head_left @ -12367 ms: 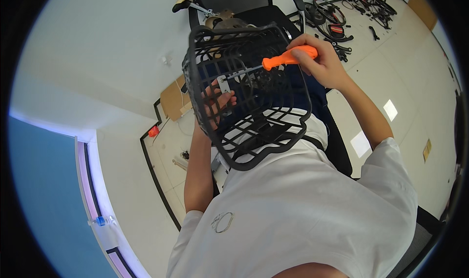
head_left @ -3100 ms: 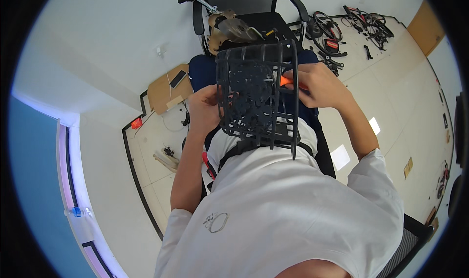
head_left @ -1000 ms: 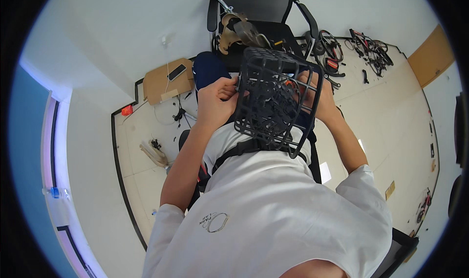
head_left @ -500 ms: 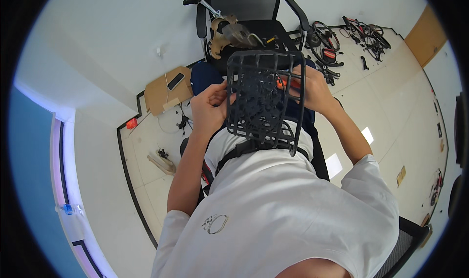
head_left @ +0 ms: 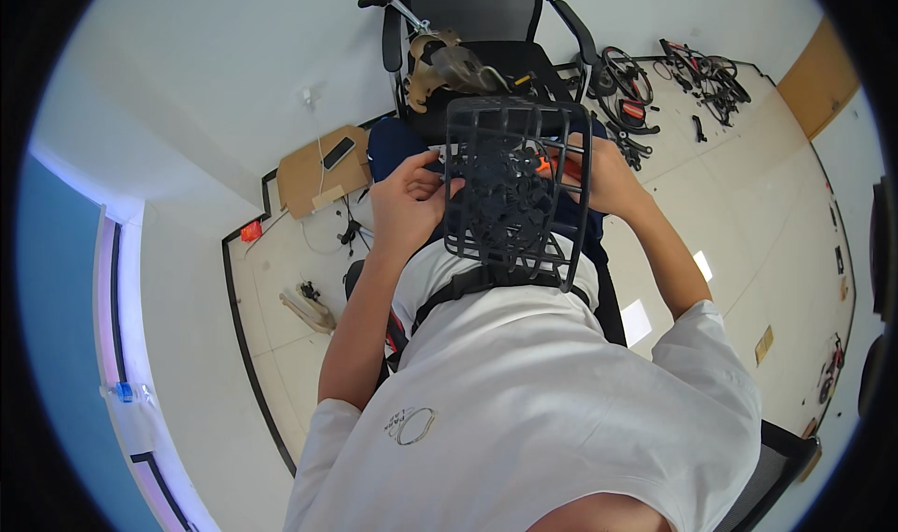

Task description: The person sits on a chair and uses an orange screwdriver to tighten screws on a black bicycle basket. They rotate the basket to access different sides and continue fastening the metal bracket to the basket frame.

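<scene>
A black plastic grid basket (head_left: 516, 111) is held over my lap, its bars crossing in front of my fingers. My left hand (head_left: 407, 200) is at the basket's left side, fingers curled and thumb toward them; whatever they pinch is dark and partly hidden by the bars. On the other side, my right hand (head_left: 603, 176) is closed around an orange-red handled tool (head_left: 544, 163). The bars hide most of that tool, so its kind is unclear. Dark small shapes show through the grid between my hands.
Ahead stands a black office chair (head_left: 505, 59) with a prosthetic-like metal and tan piece (head_left: 449, 64) on its seat. Cardboard (head_left: 299, 181) with a phone (head_left: 338, 154) lies on the left floor. Bicycle parts (head_left: 706, 73) are spread at the far right.
The basket has shifted slightly right in the picture. My left hand has come a little clear of the basket's left edge, and my right hand still grips the orange-red tool.
</scene>
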Motion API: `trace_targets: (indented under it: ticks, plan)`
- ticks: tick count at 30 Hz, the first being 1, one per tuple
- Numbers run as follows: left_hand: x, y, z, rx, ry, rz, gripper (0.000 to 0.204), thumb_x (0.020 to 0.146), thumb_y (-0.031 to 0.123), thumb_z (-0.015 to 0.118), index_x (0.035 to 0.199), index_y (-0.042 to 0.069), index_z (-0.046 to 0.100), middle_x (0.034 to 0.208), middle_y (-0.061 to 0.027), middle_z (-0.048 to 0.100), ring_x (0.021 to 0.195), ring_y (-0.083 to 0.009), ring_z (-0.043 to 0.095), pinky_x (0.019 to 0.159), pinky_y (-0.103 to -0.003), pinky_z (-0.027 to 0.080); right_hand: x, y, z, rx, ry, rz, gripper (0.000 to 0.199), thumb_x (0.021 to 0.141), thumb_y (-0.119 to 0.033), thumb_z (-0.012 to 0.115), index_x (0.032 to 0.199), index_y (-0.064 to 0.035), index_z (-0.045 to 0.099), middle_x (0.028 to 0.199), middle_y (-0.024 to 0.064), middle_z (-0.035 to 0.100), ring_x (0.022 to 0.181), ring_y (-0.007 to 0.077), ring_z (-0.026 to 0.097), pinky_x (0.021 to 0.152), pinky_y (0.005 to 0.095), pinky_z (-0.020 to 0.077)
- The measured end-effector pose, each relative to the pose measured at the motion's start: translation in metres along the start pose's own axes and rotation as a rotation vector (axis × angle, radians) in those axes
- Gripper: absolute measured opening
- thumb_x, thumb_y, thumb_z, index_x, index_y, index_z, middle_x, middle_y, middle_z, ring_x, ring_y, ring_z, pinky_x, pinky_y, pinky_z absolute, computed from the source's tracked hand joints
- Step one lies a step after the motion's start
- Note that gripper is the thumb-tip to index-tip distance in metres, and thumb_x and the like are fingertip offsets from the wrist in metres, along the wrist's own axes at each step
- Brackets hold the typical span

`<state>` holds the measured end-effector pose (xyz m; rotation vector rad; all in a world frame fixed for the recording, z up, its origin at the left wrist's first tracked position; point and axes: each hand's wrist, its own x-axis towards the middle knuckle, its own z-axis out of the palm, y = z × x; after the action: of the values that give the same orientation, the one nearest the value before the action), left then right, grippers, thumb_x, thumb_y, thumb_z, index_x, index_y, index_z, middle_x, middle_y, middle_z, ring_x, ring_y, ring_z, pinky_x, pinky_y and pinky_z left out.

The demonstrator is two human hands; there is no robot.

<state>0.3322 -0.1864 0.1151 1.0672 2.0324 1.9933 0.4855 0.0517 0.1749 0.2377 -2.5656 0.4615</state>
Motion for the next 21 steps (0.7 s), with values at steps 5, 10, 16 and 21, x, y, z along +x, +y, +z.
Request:
trace_targets:
  ticks: [5,10,16,21]
  plan:
    - [0.001,-0.003,-0.004,0.096,-0.096,-0.089,0.045,0.082,-0.001,0.073,0.124,-0.006,0.059,0.091,-0.0114,0.072,0.082,-0.0115,0.07,0.073,-0.022,0.055,-0.001,0.001,0.003,-0.011,-0.076,0.117,0.027,0.077,-0.016,0.075,0.096,-0.0017,0.064,0.082,0.0157,0.061,0.075,0.0366,0.061,0.065,0.0414,0.0485]
    - [0.001,-0.004,-0.004,0.067,-0.108,-0.042,0.042,0.084,0.0,0.072,0.123,-0.005,0.06,0.092,-0.0119,0.072,0.081,-0.0106,0.069,0.073,-0.021,0.055,0.002,0.002,0.005,-0.009,-0.07,0.09,0.025,0.079,-0.017,0.072,0.097,-0.0019,0.064,0.085,0.0161,0.061,0.08,0.0381,0.06,0.068,0.0433,0.0485]
    - [0.001,0.001,-0.005,0.075,-0.121,-0.008,0.038,0.084,-0.002,0.07,0.121,-0.005,0.062,0.093,-0.012,0.073,0.081,-0.0104,0.069,0.072,-0.021,0.054,0.003,-0.005,0.002,-0.062,-0.181,0.103,0.025,0.081,-0.019,0.07,0.098,-0.0016,0.065,0.088,0.0141,0.062,0.083,0.036,0.059,0.075,0.044,0.0464]
    - [0.002,-0.001,-0.003,-0.014,-0.052,-0.009,0.038,0.08,0.004,0.078,0.114,-0.007,0.066,0.08,-0.0078,0.07,0.069,-0.0083,0.066,0.065,-0.022,0.054,0.002,-0.009,-0.001,-0.161,-0.13,0.017,0.026,0.079,-0.021,0.072,0.096,-0.003,0.065,0.087,0.0113,0.063,0.086,0.0326,0.058,0.078,0.0427,0.0435]
